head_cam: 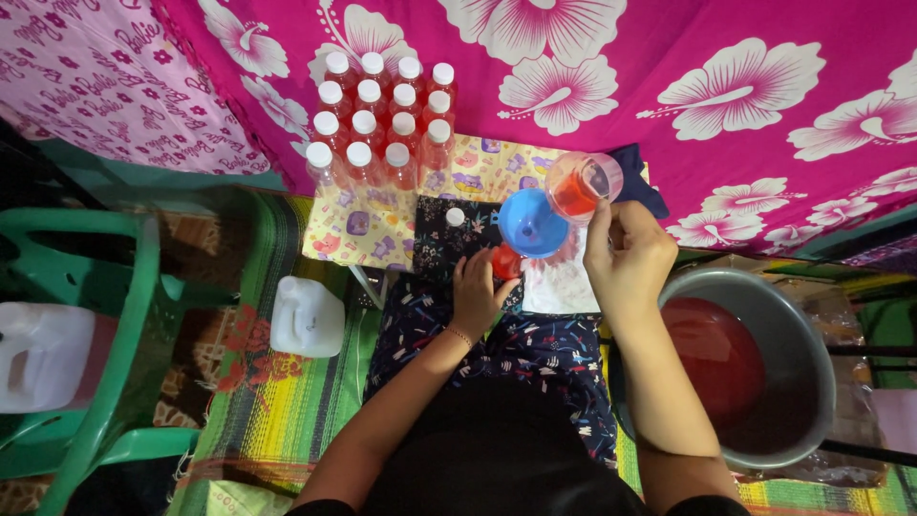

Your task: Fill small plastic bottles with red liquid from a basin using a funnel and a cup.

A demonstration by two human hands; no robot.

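The head view looks straight down on a seated person's lap. The right hand point(626, 250) is closed around a clear plastic cup with a pink rim point(583, 183), tilted towards a round blue plastic funnel point(530, 225); red liquid shows inside the cup. The funnel sits on top of a small bottle filled with red liquid point(506, 262), and the left hand point(478, 291) is wrapped around that bottle, holding it upright just above the knees. Under the bottle lies a white cloth point(564, 285) spread on the dark patterned trousers point(549, 349).

Beyond the knees, a small low table covered with a yellow printed cloth point(368, 229) carries a block of capped plastic bottles with white lids point(382, 119), standing in tight rows. One more white-capped bottle point(456, 219) stands apart, near the funnel. To the person's right, a large round metal basin point(788, 325) holds dark red liquid. To the left, a white plastic jug point(308, 317) rests on a striped woven mat point(277, 411), and a green plastic chair point(115, 315) holds another white jug point(43, 355). A pink flowered curtain point(726, 86) hangs behind
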